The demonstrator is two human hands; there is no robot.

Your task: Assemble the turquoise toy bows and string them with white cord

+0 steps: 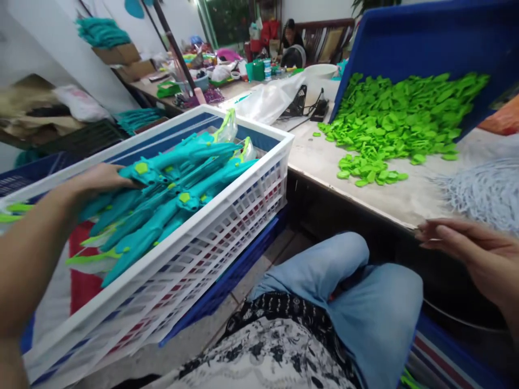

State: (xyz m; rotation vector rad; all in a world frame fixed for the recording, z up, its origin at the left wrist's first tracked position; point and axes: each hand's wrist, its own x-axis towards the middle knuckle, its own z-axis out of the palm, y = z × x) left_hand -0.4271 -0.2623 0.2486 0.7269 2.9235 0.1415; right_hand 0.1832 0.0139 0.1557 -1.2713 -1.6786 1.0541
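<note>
- Reaching into crate [227, 227]: left hand [95, 181] lies over teal toys [170, 200] piled inside; can't tell if the fingers grip one.
- Step, likely: handling toys at the crate; next calls for a sure hold on one.
- Green parts [397, 119] heaped on table [365, 189].
- Right hand [470, 251] at table edge, fingers slack, empty.

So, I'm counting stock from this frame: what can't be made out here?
Head view, all:
- Left hand: fingertips hidden among the teal toys in the white crate; grip unclear.
- Right hand: wrist cut off by the right edge.
- Green parts: too small and blurred to count.
- Blue bin: cut off by the top edge.
</note>
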